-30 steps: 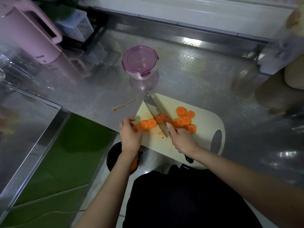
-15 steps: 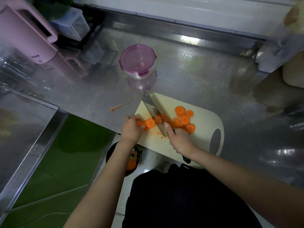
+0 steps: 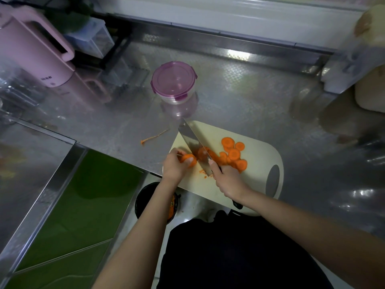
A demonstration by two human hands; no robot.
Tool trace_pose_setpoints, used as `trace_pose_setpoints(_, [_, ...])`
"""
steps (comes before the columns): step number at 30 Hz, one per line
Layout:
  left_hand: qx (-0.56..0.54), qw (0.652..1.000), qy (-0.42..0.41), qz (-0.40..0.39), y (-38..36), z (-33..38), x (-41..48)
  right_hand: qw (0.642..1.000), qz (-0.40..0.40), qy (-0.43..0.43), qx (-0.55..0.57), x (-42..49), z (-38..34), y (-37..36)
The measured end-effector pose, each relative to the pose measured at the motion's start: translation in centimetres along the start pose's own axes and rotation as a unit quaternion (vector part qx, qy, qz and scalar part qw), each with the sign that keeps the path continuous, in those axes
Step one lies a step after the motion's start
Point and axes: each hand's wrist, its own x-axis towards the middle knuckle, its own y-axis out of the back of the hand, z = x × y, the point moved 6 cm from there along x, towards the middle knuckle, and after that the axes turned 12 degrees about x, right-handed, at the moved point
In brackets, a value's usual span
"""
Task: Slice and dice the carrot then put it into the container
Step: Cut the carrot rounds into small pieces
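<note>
On the cream cutting board (image 3: 256,163) my left hand (image 3: 174,166) grips the short remaining carrot stub (image 3: 188,160) at the board's left end. My right hand (image 3: 228,180) holds the knife (image 3: 193,143) by its handle, the blade standing just right of the stub with a fresh slice against it. Several round carrot slices (image 3: 233,154) lie piled right of the blade. The round clear container (image 3: 174,82) with its purple lid closed stands on the steel counter behind the board.
A thin carrot peel (image 3: 154,137) lies on the counter left of the board. A pink kettle (image 3: 35,51) stands at the back left. A black bin (image 3: 155,202) with orange scraps sits below the counter edge. A green-floored gap (image 3: 83,205) opens at the left.
The carrot stub has become shorter as the knife cut further slices. My left hand has slid a little left along the board, and the blade followed it.
</note>
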Motion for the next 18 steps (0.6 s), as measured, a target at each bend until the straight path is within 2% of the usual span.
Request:
trace_pose_setpoints(4, [0.014,0.999,0.031,0.013,-0.9,0.0,-0.3,1.000,-0.006,0.009,-0.020,0.1,0.0,-0.1])
trace_pose_setpoints(9, [-0.042,0.996,0.067,0.041,-0.9,-1.1,-1.0,0.999,-0.005,0.014,-0.045,0.3,-0.3,-0.2])
trace_pose_setpoints(18, [-0.028,0.998,0.032,0.040,-0.7,-1.5,-1.3,0.994,0.003,0.057,-0.093,0.5,-1.6,-1.7])
